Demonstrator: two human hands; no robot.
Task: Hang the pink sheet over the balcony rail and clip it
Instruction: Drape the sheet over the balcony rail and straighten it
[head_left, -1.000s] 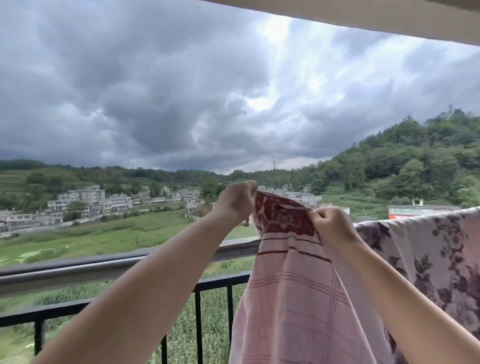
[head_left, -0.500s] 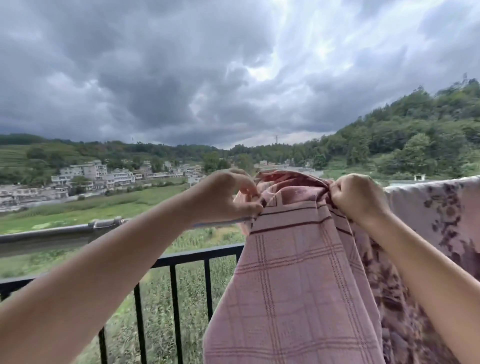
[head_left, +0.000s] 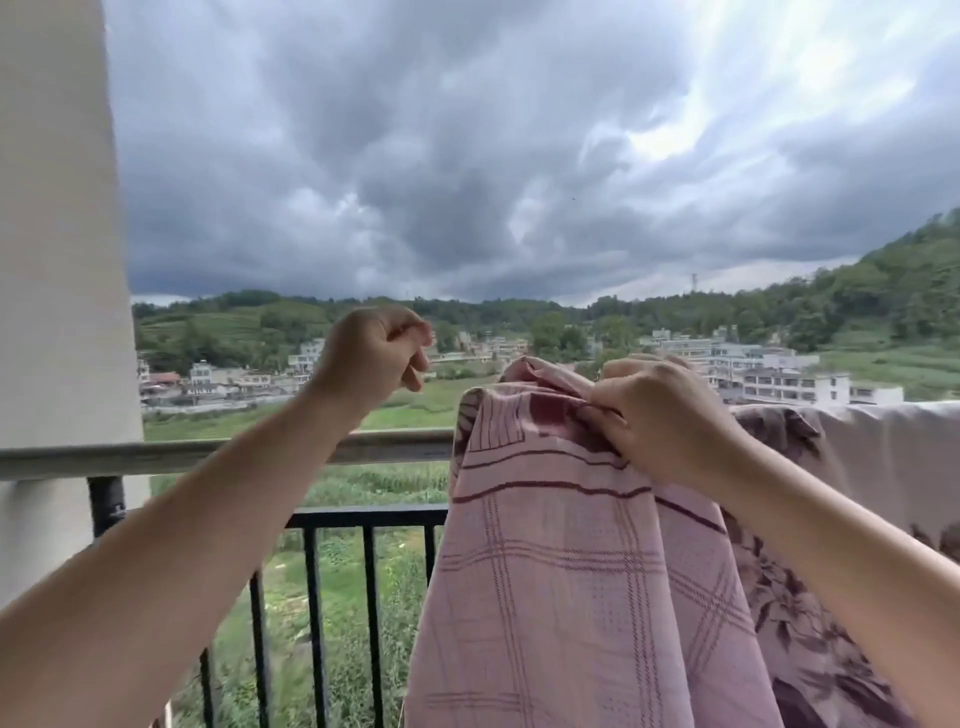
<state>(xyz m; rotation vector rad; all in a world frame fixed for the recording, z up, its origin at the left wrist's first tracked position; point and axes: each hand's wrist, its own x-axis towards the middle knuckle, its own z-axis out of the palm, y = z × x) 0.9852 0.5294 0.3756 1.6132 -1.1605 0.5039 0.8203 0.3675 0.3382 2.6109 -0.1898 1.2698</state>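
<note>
My right hand (head_left: 670, 415) has its fingers (head_left: 602, 415) pinched on the bunched top edge of the pink sheet (head_left: 561, 571), right of centre, draped over the balcony rail (head_left: 156, 457). Left hand (head_left: 371, 353) is curled shut on nothing, mid-frame. Still at the hanging step I reckon; next I need a clip, none in sight.

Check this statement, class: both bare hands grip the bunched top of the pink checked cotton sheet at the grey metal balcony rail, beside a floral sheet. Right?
Not quite. In the head view only the right hand grips the bunched top of the pink checked cotton sheet; the left hand is curled, clear of the cloth, above the grey metal balcony rail. The floral sheet is beside it.
</note>
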